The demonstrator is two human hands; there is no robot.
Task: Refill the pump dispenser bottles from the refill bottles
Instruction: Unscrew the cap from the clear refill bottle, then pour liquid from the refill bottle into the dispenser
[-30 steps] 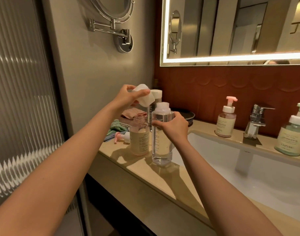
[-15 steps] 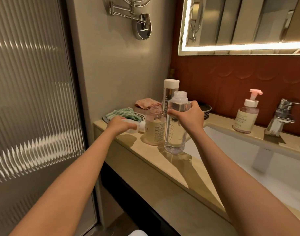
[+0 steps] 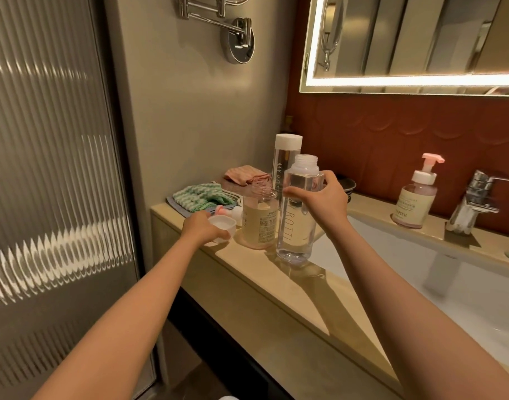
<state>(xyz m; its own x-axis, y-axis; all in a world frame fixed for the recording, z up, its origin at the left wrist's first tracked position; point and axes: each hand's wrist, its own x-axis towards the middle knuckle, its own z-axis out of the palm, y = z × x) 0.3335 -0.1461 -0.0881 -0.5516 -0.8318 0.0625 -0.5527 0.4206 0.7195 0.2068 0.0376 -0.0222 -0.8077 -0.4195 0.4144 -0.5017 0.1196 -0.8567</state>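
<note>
Desk [image 3: 279, 287] mid-frame: left hand [image 3: 202, 228] grips white cap [image 3: 223, 223] resting there; right hand [image 3: 325, 202] grips uncapped clear refill bottle [image 3: 298, 226] beside open dispenser bottle [image 3: 259, 217].

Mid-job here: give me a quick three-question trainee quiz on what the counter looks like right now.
1. True or false: the clear refill bottle is capped.
2. Which hand holds the white cap?
3. The open dispenser bottle stands: A) in the sink, B) left of the clear refill bottle, C) beside the faucet.

Key: 1 false; its neck is open. 2 the left hand, at the counter; the right hand has its grip on the refill bottle. 3 B.
</note>
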